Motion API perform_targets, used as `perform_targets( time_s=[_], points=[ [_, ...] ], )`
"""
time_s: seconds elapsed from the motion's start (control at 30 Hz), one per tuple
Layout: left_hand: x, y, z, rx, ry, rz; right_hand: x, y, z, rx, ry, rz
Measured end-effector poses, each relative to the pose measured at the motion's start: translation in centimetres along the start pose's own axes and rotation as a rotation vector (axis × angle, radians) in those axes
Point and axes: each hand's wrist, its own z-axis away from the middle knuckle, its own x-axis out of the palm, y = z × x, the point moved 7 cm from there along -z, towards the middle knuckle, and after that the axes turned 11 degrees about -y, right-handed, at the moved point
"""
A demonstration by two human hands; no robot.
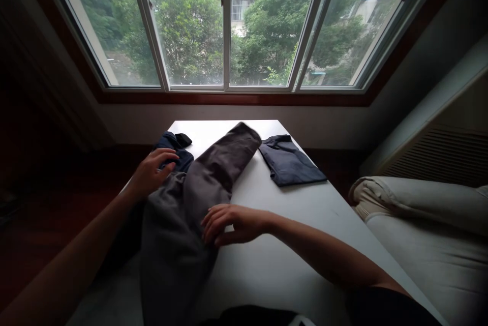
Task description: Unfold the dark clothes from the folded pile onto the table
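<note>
"Head view?"
"I see my left hand [154, 173] released, fingers apart; my right hand [229, 224] curled, grip unclear, at the grey garment [190, 199] between them."
"Risk?"
"Tugging leftward could sweep the navy bundle [185, 159] by my left hand off the table [290, 224]."

No text, label, brand, number or sign could be read. 1 pale patch [301, 321] showed on the dark cloth [251, 314] at the bottom edge, cut off by the frame, and whether it carried any lettering could not be told.
</note>
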Motion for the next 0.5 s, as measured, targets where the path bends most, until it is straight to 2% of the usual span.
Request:
perform_targets(
  time_s=[0.03,0.1,0.17,0.27,0.37,0.43,0.5],
  points=[
    [1.4,0.2,-0.6,0.022,-0.071,-0.003,0.3,0.0,0.3,0.004,-0.011,-0.028],
    [4.9,0.7,-1.5,0.078,-0.249,-0.029,-0.8,1.4,1.5,0.098,0.113,-0.073],
    [8.8,1.1,-2.0,0.12,-0.402,-0.069,-3.0,4.1,3.5,0.234,0.298,-0.131],
    [13.9,1.6,-3.1,0.153,-0.496,-0.129,-6.5,9.2,8.0,0.389,0.568,-0.187],
    [18.2,2.1,-4.7,0.136,-0.549,-0.164,-10.8,13.7,14.1,0.602,0.821,0.011],
    [20.8,2.0,-5.9,0.041,-0.603,-0.17,-13.7,15.7,18.7,0.812,0.986,0.192],
    [23.0,2.0,-7.0,-0.066,-0.626,-0.175,-16.1,16.9,22.7,1.055,1.061,0.379]
  ],
)
